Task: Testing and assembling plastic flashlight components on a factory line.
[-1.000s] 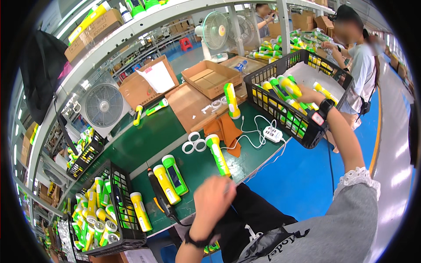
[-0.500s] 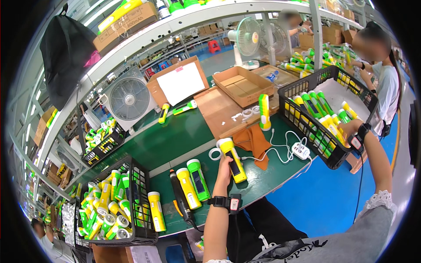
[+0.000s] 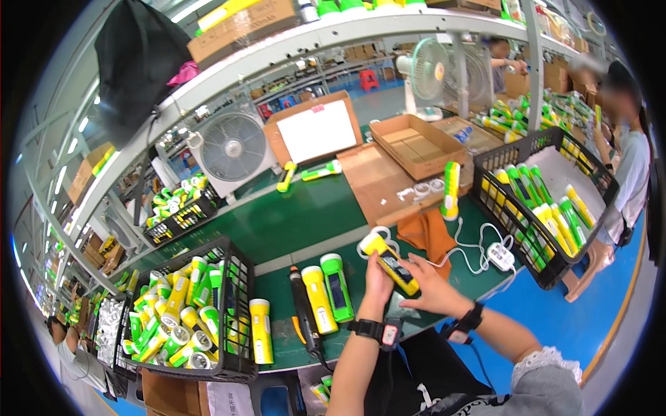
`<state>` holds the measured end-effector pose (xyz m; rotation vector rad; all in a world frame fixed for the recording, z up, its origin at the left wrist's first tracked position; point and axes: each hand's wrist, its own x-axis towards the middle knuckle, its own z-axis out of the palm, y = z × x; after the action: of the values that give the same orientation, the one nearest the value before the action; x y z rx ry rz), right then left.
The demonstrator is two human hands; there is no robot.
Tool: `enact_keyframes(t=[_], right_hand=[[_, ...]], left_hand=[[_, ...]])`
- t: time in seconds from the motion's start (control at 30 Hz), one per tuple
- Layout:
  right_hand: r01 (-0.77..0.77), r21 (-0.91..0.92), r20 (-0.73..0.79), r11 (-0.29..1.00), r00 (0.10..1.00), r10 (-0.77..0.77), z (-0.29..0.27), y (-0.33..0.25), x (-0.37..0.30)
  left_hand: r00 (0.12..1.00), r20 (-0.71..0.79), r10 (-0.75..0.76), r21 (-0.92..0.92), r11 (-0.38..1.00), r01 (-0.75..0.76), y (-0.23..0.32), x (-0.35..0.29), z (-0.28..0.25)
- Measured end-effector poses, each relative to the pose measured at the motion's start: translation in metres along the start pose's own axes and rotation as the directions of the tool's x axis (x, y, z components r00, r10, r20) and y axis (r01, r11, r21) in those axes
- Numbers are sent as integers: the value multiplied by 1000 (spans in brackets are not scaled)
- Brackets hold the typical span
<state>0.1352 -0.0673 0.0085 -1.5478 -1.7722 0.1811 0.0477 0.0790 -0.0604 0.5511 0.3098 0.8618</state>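
The yellow flashlight (image 3: pixel 395 267) is raised just right of the lower centre of the frame, over the green table (image 3: pixel 298 208), its pale head pointing up and left and its dark panel facing up. The left hand (image 3: pixel 377 286) is closed around the barrel near the head; the right hand (image 3: pixel 437 288) has fingers and thumb to either side of the tail, though whether they press on it I cannot tell. It looks like a rigid plastic shell, probably light enough for one hand and a little slick on its smooth sides. The barrel behind the flared head seems the best hold, with fingertips off the panel and the lens end, likely the parts easiest to scratch or crack. White rings (image 3: pixel 393 243) lie behind the head, and an orange cloth (image 3: pixel 424 234) spreads to their right. A black-and-orange power driver (image 3: pixel 303 312) lies at lower centre-left. A black crate of flashlights (image 3: pixel 236 367) fills the lower left, another black crate (image 3: pixel 555 274) the right. As for writing, the carton (image 3: pixel 243 31) at upper left has blurred dark print, and the tags on the wrist straps (image 3: pixel 366 329) are too small to read; no brand is legible on the held flashlight.
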Motion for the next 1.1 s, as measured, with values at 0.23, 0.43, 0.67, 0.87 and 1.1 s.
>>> enact_keyframes(t=[0.23,0.43,0.67,0.87,1.1], right_hand=[[-188,551,-80,813,958,276,57,55,-4],[-99,239,-246,966,956,159,44,20,0],[81,-183,-244,980,962,-125,40,8,-2],[55,-129,-251,990,964,-87,45,8,-3],[23,8,-209,1000,978,-21,36,14,-3]], left_hand=[[999,-27,-30,193,981,35,-1,-10,9],[996,-63,67,281,958,-47,2,-11,19],[983,-148,113,491,871,-27,2,-14,16],[976,-135,173,497,864,-84,-5,-11,8],[981,-145,131,532,846,-34,-5,-10,21]])
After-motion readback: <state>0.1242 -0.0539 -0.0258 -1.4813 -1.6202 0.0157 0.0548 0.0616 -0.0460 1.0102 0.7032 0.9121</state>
